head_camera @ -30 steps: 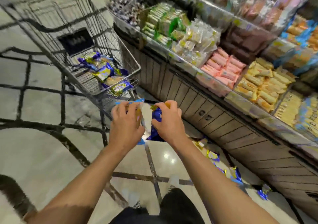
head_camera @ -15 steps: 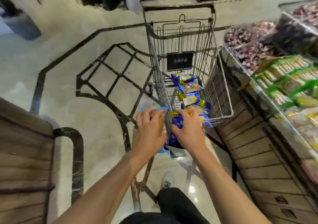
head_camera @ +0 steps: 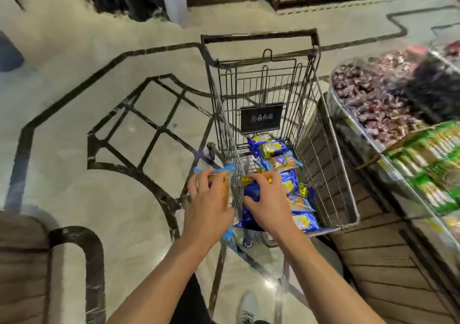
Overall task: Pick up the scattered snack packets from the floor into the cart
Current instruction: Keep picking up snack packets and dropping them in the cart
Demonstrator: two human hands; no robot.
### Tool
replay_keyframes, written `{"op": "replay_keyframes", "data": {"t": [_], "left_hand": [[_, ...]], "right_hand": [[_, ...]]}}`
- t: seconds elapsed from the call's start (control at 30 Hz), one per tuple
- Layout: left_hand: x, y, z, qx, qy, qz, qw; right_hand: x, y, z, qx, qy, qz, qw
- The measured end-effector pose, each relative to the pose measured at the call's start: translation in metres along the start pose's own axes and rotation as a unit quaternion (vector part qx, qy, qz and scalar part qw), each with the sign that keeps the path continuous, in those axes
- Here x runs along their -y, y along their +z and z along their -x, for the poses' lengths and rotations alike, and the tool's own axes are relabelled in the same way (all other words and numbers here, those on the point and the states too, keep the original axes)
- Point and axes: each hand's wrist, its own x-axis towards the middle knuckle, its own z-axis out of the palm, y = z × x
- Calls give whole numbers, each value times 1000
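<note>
- Left hand (head_camera: 207, 206) curled round a light-blue-edged packet (head_camera: 219, 185), held just outside the near left corner of the cart (head_camera: 348, 214), probably to clear the rim before release.
- Right hand (head_camera: 267, 205) gripping a dark blue packet with gold ends (head_camera: 250, 193), fingers bent over its top, already over the near end of the basket; judged a good height for a short drop.
- Both hands close together, nearly side by side, likely so both packets go in with one reach.
- Pile of blue and gold packets (head_camera: 281, 164) lying along the basket floor from the far middle to the near right, loosely overlapped as dropped things settle.
- Black sign plate (head_camera: 261, 118) hanging upright on the far wire panel, above the pile.
- Cart parked just beside the display shelf (head_camera: 398, 154) on the right, wall nearly touching the wooden base, keeping it within reach of the spill.
- No loose packets visible on the patterned floor (head_camera: 99, 199) here; whether more remain cannot be told.
- Shoe (head_camera: 249, 303) at the near edge, below the cart.
</note>
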Motion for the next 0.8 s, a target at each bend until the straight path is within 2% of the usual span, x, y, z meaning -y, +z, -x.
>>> {"op": "replay_keyframes", "data": {"t": [0.3,0.4,0.6,0.8], "left_hand": [[29,-27,-133,97,146,-17,984],[21,-25,-167,113,200,-18,973],[-16,11,-214,179,249,-24,951],[-60,60,-240,227,309,-55,922]], "right_hand": [[37,13,-88,-67,106,-13,992],[33,12,-98,-84,173,-17,981],[-9,1,-98,-127,283,-45,950],[-68,-11,-112,-172,344,-90,919]]}}
